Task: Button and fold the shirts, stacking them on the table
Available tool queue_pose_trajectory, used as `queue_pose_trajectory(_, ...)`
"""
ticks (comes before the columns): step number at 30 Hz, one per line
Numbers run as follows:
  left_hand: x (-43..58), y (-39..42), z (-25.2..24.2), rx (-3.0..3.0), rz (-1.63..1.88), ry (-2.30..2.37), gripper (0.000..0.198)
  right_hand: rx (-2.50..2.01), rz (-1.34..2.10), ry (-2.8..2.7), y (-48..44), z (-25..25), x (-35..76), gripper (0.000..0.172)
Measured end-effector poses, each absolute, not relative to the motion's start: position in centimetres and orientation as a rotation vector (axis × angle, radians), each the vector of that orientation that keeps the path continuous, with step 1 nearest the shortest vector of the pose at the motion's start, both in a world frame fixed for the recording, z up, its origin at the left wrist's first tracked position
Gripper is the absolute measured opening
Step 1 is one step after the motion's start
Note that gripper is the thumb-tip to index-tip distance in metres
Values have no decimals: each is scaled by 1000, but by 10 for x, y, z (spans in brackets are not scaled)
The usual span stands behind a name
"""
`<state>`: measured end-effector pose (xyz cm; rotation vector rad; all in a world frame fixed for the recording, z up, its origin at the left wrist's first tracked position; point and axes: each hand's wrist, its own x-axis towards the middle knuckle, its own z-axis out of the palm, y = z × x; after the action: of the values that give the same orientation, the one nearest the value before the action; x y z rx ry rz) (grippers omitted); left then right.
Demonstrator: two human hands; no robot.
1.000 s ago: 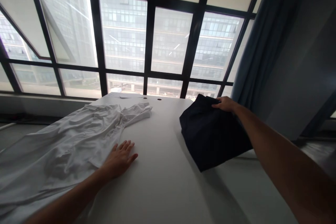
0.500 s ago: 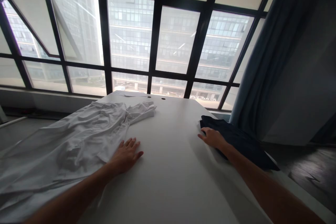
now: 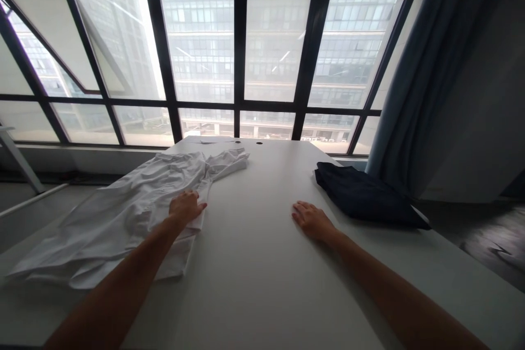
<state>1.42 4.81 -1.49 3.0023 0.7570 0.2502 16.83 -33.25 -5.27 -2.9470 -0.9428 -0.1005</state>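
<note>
A wrinkled white shirt [image 3: 135, 202] lies spread along the left of the white table [image 3: 246, 262], one sleeve reaching toward the middle. My left hand [image 3: 186, 206] is on the shirt's right side, its fingers curled down into the cloth and the thumb off to the right. The fingertips are partly hidden. On the bare tabletop to the right rests my right hand [image 3: 312, 220], palm down with fingers stretched out and holding nothing. Beyond it, apart from the hand, lies a folded dark navy garment [image 3: 365, 194] near the table's right edge.
Large black-framed windows [image 3: 276, 46] stand behind the table's far end. A blue curtain [image 3: 414, 82] hangs at the right. Two dark round holes [image 3: 259, 143] show near the far edge. A white metal frame [image 3: 20, 158] stands at the left.
My left hand has moved forward onto the shirt, and its spread fingers have curled. The shirt's near end has shifted forward and right. My right hand has left the navy garment for the tabletop.
</note>
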Motion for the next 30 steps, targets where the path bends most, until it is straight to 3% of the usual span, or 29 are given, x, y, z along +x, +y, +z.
queue_pose_trajectory(6,18,79,-21,2807,87,1046,56,-2940,-98,-957,-334,-47,169,42)
queue_pose_trajectory(9,21,90,-20,2718,117,995,39,-2934,-91,-967,-334,-46,169,41)
queue_pose_trajectory(12,20,73,-6,2539,381,790,31,-2934,-91,-959,-334,-45,169,41)
queue_pose_trajectory(15,13,24,12,2239,644,399,45,-2927,-77,-948,-333,-44,169,41)
queue_pose_trajectory(19,-1,-42,19,2197,255,-97,51,-2922,-83,-947,-333,-47,171,41)
queue_pose_trajectory(26,-13,-61,11,2127,-49,-212,44,-2856,-174,-1089,-317,-46,165,36)
queue_pose_trajectory(30,-19,-62,11,2029,-174,-354,48,-2685,-130,-1349,-266,-41,149,44)
